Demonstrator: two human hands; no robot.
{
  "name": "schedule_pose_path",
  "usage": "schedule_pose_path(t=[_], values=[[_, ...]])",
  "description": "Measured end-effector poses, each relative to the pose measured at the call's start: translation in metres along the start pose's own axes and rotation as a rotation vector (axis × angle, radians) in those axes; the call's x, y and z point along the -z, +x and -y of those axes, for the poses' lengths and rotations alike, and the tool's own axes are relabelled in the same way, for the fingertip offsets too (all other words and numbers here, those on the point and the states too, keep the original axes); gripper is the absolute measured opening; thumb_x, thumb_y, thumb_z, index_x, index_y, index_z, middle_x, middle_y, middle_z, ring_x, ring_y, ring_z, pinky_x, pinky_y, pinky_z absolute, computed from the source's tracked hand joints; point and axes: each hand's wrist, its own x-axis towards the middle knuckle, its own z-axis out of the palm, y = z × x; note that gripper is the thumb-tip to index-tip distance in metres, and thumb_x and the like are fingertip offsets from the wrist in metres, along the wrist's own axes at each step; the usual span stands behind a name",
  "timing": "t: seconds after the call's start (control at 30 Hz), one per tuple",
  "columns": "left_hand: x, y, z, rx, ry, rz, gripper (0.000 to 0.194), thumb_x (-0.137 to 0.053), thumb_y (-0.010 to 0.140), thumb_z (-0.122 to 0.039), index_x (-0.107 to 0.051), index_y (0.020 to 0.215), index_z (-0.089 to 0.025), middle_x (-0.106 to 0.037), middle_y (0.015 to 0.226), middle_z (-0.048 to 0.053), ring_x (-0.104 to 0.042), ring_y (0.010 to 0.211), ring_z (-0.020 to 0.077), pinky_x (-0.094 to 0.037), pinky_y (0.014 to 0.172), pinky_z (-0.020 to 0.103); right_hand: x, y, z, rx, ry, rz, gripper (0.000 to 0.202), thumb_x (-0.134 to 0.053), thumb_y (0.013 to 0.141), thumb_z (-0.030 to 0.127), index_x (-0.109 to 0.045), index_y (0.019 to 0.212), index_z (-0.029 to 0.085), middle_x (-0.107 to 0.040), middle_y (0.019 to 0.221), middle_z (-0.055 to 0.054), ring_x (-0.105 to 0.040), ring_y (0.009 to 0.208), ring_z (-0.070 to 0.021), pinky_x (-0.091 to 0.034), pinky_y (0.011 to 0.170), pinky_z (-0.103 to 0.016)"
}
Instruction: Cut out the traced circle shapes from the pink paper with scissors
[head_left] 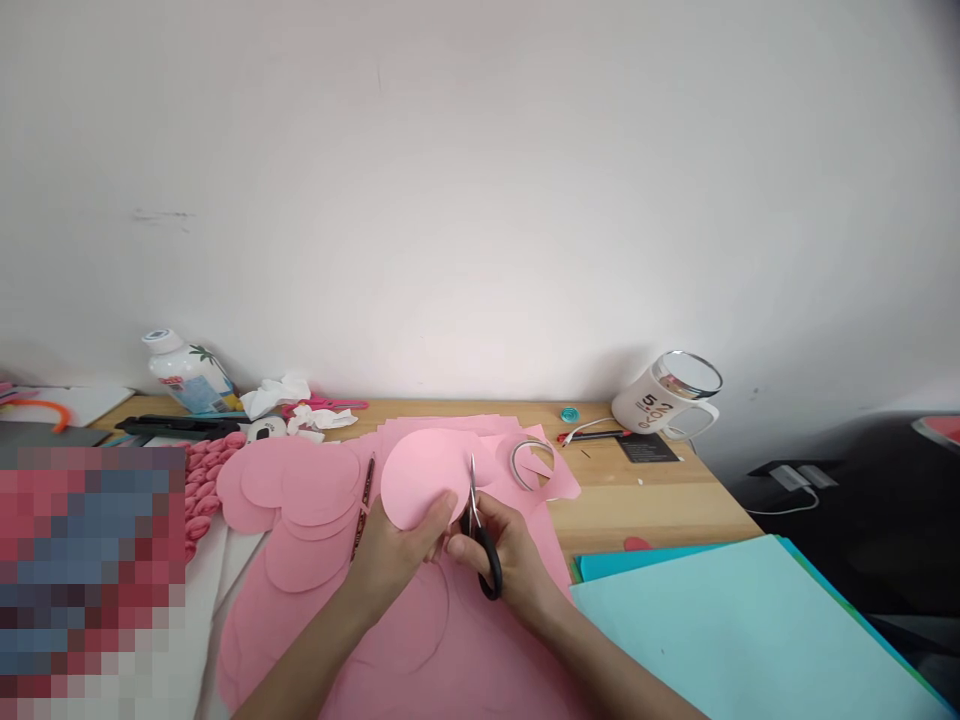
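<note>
My left hand [409,540] pinches a round piece of pink paper [424,475] by its lower edge, thumb on top. In my right hand [506,550] are scissors [489,560] with black handles, their blades pointing up along the paper's right edge. The blades look nearly closed. Beneath both hands lie larger pink sheets [405,640], one with a circle outline drawn on it. Several cut pink paper circles [319,480] overlap to the left. A dark patterned pencil [365,495] rests beside my left hand, and a clear ring-shaped object [533,466] sits on pink scraps to the right.
A white mug [660,400] stands at the back right, near a red and black pen [596,435]. Light blue sheets [735,610] cover the right front. At the back left are a white bottle [187,370], crumpled tissue [277,395] and pink scissors [337,404].
</note>
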Motion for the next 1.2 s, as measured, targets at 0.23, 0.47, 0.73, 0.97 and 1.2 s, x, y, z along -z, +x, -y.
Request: schedule_pose_path(t=[0.23,0.47,0.73,0.97,1.2], values=[[-0.0019,-0.0021,-0.0034,-0.01,-0.032,0.005,0.034,-0.054,0.071,-0.035,-0.043,0.043,-0.018,-0.041,0.037,-0.005,-0.041,0.039,0.009,-0.035,0.043,0.023,-0.0003,-0.0016,-0.0007,0.012,-0.014,-0.003,0.031,-0.067,0.073,0.046,-0.052,0.071,0.019,-0.062,0.061,-0.001,-0.057,0.065,-0.0178,-0.036,0.056,-0.027],[-0.0012,-0.0032,-0.0031,-0.014,-0.031,0.006,0.035,-0.054,0.071,-0.035,-0.044,0.043,-0.018,-0.042,0.037,-0.005,-0.041,0.039,0.0089,-0.035,0.044,0.023,-0.0007,-0.002,0.0027,0.0,-0.026,-0.007,0.033,-0.067,0.072,0.048,-0.049,0.071,0.02,-0.064,0.064,-0.002,-0.058,0.069,-0.0194,-0.039,0.058,-0.028],[-0.0013,-0.0027,-0.0029,-0.026,-0.078,0.032,0.032,-0.055,0.072,-0.035,-0.046,0.046,-0.018,-0.042,0.038,-0.005,-0.04,0.04,0.0088,-0.034,0.043,0.023,-0.0001,-0.0024,0.0014,-0.027,-0.08,-0.023,0.033,-0.064,0.074,0.048,-0.047,0.069,0.02,-0.061,0.062,-0.001,-0.055,0.063,-0.0176,-0.039,0.058,-0.028],[-0.0013,-0.0029,-0.0027,-0.038,-0.089,0.034,0.032,-0.055,0.073,-0.036,-0.047,0.047,-0.018,-0.043,0.037,-0.005,-0.04,0.038,0.0087,-0.034,0.042,0.022,0.0001,-0.003,0.0022,-0.05,-0.124,-0.053,0.028,-0.065,0.074,0.043,-0.051,0.067,0.02,-0.053,0.058,0.001,-0.044,0.055,-0.0136,-0.034,0.053,-0.026],[-0.0004,-0.0009,0.0006,-0.057,-0.091,0.043,0.033,-0.055,0.074,-0.039,-0.047,0.049,-0.018,-0.041,0.038,-0.005,-0.04,0.038,0.0087,-0.033,0.041,0.022,-0.0003,-0.0024,0.0028,-0.086,-0.129,-0.068,0.024,-0.064,0.073,0.037,-0.049,0.065,0.02,-0.051,0.056,0.003,-0.041,0.052,-0.012,-0.037,0.051,-0.025]])
